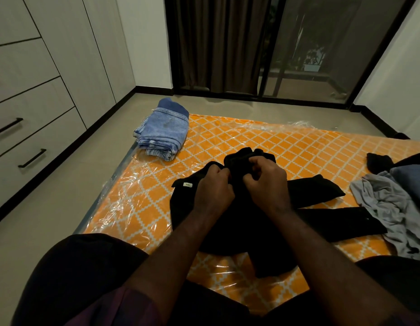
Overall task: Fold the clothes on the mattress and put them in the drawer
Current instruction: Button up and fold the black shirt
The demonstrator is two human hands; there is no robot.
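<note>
A black garment (317,191) with a small white label lies spread in the middle of the orange patterned mattress (227,137). My left hand (213,187) and my right hand (266,178) both grip a bunched-up part of it, raised a little above the mattress. Folded blue jeans (163,132) sit stacked at the mattress's far left corner. A heap of unfolded clothes, grey (387,208) and dark ones, lies at the right edge. The drawers (28,128) with black handles are in the cabinet on the left, all closed.
The mattress lies on a beige floor, wrapped in clear plastic. A strip of floor separates it from the cabinet on the left. A dark curtain and a glass sliding door are at the back. My knees are at the bottom.
</note>
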